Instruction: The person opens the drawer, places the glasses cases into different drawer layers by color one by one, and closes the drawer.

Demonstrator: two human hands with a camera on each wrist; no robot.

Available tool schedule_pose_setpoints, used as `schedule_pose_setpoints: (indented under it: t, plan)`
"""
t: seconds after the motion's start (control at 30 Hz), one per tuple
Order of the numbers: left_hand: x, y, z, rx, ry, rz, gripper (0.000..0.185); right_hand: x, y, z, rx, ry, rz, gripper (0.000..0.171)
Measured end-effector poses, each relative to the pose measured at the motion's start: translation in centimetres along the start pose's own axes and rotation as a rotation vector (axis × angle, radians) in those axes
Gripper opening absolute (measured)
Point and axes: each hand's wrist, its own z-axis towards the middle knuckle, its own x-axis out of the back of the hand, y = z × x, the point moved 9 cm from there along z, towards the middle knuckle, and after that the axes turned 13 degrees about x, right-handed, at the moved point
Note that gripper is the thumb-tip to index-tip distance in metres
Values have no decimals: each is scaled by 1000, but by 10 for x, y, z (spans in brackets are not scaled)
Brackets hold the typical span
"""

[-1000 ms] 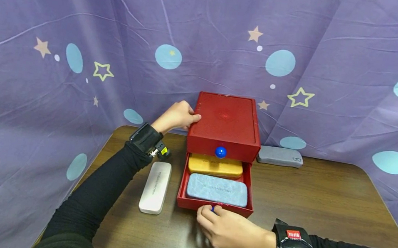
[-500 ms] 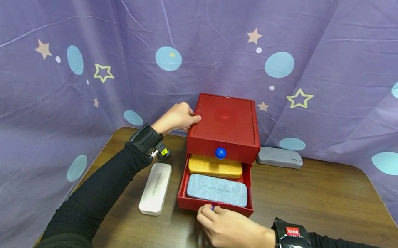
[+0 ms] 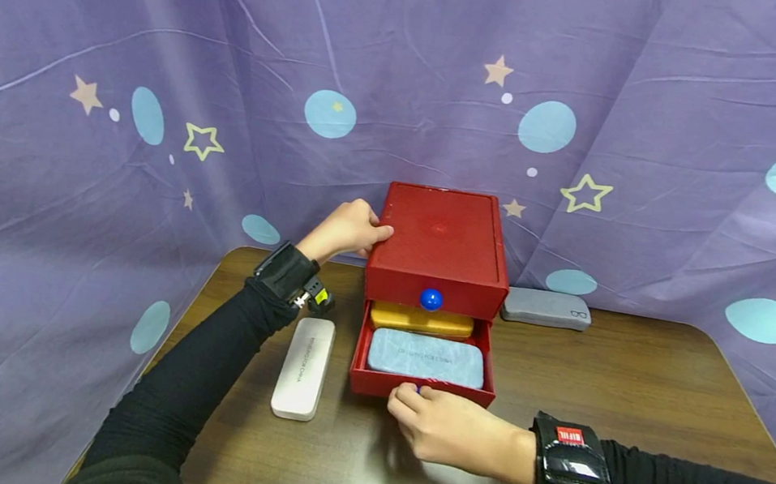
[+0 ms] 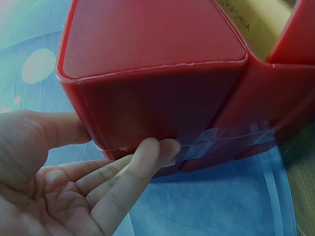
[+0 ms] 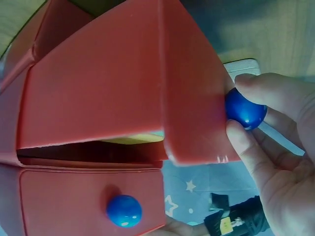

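Note:
A red two-drawer box [image 3: 441, 233] stands on the table, its lower drawer [image 3: 380, 384] pulled partway out. My left hand [image 3: 349, 229] holds the box's left side near the back, the thumb over the top edge and the fingers against the side. My right hand [image 3: 455, 431] pinches the lower drawer's blue knob [image 5: 245, 109] between thumb and fingers. Inside that drawer lie a light-blue glasses case [image 3: 427, 357] in front and a gold glasses case [image 3: 422, 320] behind, partly covered by the upper drawer. The upper drawer's blue knob [image 3: 431, 300] is untouched.
A white glasses case [image 3: 303, 368] lies left of the box, below the left wrist. To the box's right, at the table's back edge, is a grey glasses case [image 3: 547, 309]. A purple patterned curtain [image 3: 411, 65] hangs behind the wooden table [image 3: 635, 381].
The lower drawer has slid a little inward, away from me, carrying both cases with it. My right hand has moved along with the knob. The left hand has stayed in place.

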Motion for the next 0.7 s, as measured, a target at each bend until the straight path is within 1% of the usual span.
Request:
schedule_pose_setpoints:
  t: [0.1,0.3,0.47,0.63,0.7]
  plan:
    - [0,0,0,3,2,4,40,-3,6,0,-11,6,-1,12]
    - [1,0,0,17,1,1,41,-9,16,-1,-23,-20,-25,17]
    - [1,1,-1,14,2,0,37,-15,23,-2,-46,-28,-20,22]
    - [1,1,-3,8,1,-1,36,-23,29,-4,-70,-31,-19,19]
    - [0,1,-3,6,-1,-2,36,-26,31,-5,-78,-22,-17,15]
